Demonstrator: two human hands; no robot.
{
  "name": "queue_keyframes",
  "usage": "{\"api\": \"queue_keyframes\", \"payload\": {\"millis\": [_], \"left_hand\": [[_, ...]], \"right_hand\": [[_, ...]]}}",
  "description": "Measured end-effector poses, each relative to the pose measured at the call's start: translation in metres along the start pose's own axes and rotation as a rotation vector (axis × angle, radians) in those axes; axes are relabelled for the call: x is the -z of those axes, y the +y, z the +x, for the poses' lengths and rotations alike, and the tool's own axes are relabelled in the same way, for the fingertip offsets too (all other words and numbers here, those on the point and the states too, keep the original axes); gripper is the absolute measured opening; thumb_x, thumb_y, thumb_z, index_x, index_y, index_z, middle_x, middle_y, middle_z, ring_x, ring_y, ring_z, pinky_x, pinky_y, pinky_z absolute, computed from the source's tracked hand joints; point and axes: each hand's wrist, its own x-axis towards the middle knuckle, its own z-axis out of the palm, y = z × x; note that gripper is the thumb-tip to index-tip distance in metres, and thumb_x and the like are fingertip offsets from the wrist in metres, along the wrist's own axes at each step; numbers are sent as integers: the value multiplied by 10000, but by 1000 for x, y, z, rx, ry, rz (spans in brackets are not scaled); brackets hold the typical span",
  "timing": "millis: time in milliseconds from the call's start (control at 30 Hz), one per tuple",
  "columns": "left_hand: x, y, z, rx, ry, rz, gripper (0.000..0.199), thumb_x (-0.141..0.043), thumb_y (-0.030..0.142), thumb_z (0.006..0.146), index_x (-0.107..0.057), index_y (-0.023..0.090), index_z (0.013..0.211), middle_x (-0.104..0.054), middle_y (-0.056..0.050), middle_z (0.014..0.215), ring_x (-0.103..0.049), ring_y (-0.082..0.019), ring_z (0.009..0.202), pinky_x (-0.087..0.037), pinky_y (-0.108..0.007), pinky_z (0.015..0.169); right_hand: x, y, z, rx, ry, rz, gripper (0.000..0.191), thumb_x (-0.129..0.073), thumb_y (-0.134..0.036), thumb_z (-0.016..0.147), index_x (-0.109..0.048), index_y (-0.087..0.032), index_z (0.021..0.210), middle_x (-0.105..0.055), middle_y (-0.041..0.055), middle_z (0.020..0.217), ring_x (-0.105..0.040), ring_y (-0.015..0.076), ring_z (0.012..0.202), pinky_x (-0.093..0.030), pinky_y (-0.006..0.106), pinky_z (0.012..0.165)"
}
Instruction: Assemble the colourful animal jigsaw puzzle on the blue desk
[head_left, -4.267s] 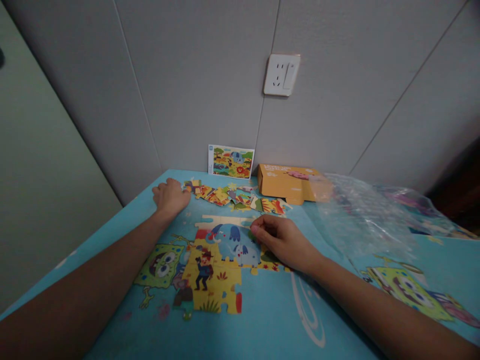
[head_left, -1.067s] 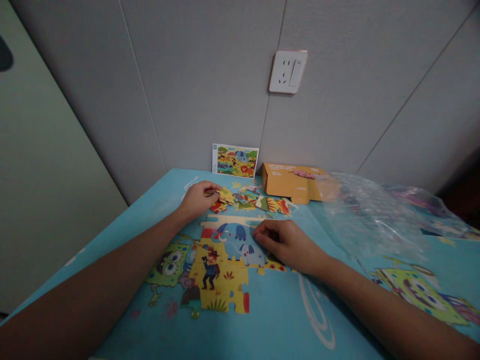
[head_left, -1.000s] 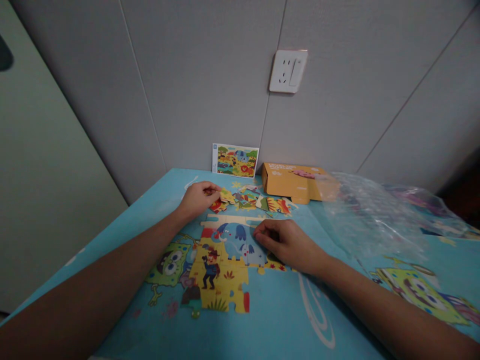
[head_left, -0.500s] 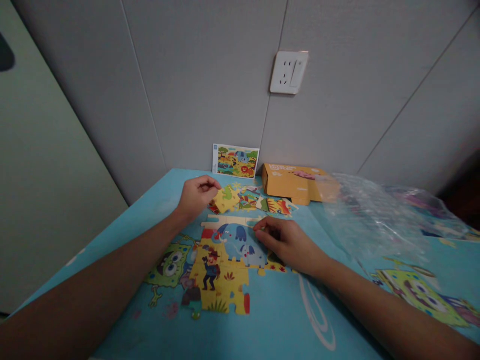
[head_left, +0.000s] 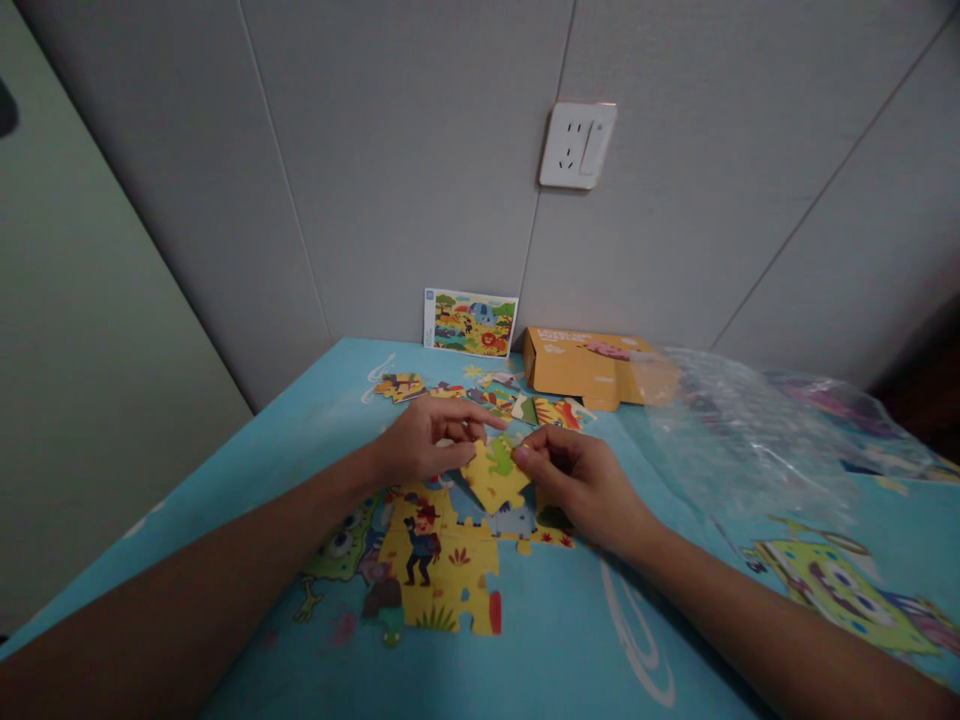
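Note:
A yellow puzzle piece [head_left: 495,478] with a green animal on it is raised and tilted above the partly joined puzzle [head_left: 442,560]. My right hand [head_left: 574,470] pinches its right edge between thumb and forefinger. At its left edge, my left hand [head_left: 431,437] has the thumb and curled fingers on it, while the forefinger stretches out above. The joined part shows a figure in a hat and some red-brown plants; its elephants are partly covered by the piece and my hands.
Several loose puzzle pieces [head_left: 401,386] lie beyond my hands. A picture card [head_left: 471,323] leans on the wall beside an orange box [head_left: 577,365]. Clear plastic wrapping [head_left: 742,430] spreads over the right of the blue patterned tablecloth [head_left: 555,630]. A socket [head_left: 577,146] is on the wall.
My left hand has brought the yellow piece from the loose pieces rightward and nearer, over the joined puzzle. My right hand has taken hold of its right edge.

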Motion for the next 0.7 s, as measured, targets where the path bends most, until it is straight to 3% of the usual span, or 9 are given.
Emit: {"api": "queue_keyframes", "payload": {"millis": [167,267,433,500,633,700], "left_hand": [[-7,1,-2,24,-163,7,462,-621,256,761,-566,122,1200,-421,52,651,-372,-46,510,-297,-151,450],[-8,1,-2,119,-177,-4,431,-611,312,809,-534,151,1201,-409,78,593,-360,-37,422,-281,-137,385],[15,5,-2,245,-298,-36,302,-738,310,719,-553,144,890,-514,74,518,-409,-35,374,-299,-109,337],[28,9,-2,341,-400,-69,299,-760,313,700,-536,152,816,-573,54,530,-460,-51,376,-346,-113,334],[42,14,-6,574,-738,-91,413,-794,269,663,-598,200,1020,-669,26,609,-565,-115,419,-463,-171,353],[43,11,-8,652,-849,-96,366,-798,265,656,-633,204,977,-687,11,633,-585,-135,430,-496,-202,360]], "right_hand": [[0,-1,1,1,28,-30,360,-532,-498,872,-539,-165,735,-420,-39,588,-360,90,525,-276,224,473],[2,-5,1,27,20,-101,372,-479,-476,902,-544,-163,712,-434,-34,584,-376,94,530,-286,226,482],[5,-5,1,48,-10,-159,377,-430,-441,926,-524,-165,686,-449,-27,587,-388,98,535,-305,226,487],[5,-3,1,31,-35,-158,372,-441,-442,922,-522,-167,686,-446,-29,583,-382,95,523,-300,223,472],[4,0,0,2,-87,-138,364,-455,-448,914,-524,-170,690,-447,-30,569,-390,92,503,-300,218,451],[4,0,0,5,-105,-146,369,-457,-450,912,-519,-171,679,-448,-29,560,-394,93,500,-301,218,448]]}}
